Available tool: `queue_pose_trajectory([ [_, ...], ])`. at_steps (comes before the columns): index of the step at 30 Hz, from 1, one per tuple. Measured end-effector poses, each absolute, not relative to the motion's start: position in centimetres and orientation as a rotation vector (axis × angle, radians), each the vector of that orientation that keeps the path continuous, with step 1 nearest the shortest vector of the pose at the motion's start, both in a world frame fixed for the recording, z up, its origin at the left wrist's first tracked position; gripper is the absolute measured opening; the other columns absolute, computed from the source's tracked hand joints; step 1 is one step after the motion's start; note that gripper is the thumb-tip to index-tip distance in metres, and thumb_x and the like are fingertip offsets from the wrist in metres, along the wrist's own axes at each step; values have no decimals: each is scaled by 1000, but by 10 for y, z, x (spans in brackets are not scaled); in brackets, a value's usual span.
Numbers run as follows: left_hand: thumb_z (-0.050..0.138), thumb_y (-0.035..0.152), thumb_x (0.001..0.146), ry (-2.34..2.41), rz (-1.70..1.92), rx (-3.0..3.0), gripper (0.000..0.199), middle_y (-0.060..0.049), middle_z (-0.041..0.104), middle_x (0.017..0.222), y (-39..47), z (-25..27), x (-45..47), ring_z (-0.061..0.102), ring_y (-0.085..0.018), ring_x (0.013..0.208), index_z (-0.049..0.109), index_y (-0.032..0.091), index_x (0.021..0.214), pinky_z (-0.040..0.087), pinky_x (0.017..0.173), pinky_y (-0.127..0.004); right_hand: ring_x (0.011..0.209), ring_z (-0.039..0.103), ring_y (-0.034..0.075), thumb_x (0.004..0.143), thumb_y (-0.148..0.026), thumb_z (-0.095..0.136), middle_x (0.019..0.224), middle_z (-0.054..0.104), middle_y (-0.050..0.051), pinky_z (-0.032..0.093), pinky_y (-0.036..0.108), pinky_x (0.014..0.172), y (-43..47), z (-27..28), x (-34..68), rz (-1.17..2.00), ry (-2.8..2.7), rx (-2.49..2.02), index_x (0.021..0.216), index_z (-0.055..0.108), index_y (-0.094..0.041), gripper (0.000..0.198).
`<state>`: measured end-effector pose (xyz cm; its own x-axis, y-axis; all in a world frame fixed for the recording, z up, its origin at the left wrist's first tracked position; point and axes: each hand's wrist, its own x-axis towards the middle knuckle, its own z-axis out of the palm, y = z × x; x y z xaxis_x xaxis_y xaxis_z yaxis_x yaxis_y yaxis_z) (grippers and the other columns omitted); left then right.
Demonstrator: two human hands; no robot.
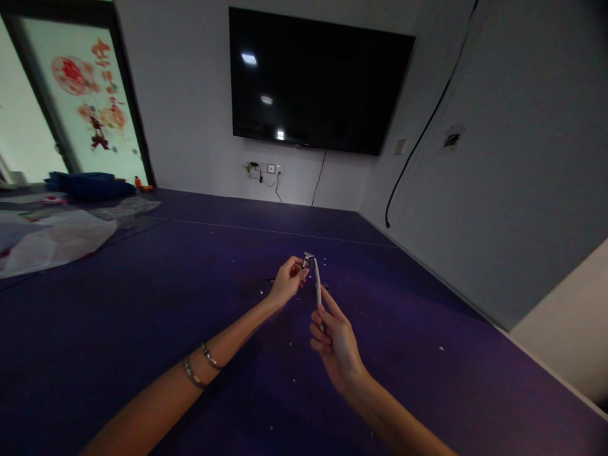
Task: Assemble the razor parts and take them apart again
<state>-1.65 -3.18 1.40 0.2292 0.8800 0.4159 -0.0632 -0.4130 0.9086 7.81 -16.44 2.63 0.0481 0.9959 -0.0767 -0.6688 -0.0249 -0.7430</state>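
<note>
In the middle of the head view, my left hand [287, 281] pinches a small silvery metal piece [308, 258], too small to make out its kind. My right hand [336, 342] is closed around the lower part of a pale, slightly curved strip [318, 278]. The strip stands nearly upright, and its top end meets the metal piece or lies right against it; I cannot tell which. Two bracelets [202, 367] circle my left forearm. Behind the strip a small dark object [325, 287] is partly hidden, and small white bits lie scattered below my hands.
Purple flooring [213, 392] spreads beneath my hands. Crumpled clear plastic [66, 237] and a dark blue cloth heap [88, 185] lie at left. A large television [318, 82] hangs on the wall above sockets [270, 169]. A black cable [422, 133] dangles along the right wall.
</note>
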Motion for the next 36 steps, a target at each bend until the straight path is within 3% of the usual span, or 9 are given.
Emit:
queue_pose_trajectory([
  [36,62,29,71,748,1314,1564,17,6,48,57,-32,16,-17,46,-7,48,53,17,78,37,47,-18,41,20,2,72,-25,62,59,38,-8,9,15,38,-166,19,76,1412,-642,-747,129,43,-28,60],
])
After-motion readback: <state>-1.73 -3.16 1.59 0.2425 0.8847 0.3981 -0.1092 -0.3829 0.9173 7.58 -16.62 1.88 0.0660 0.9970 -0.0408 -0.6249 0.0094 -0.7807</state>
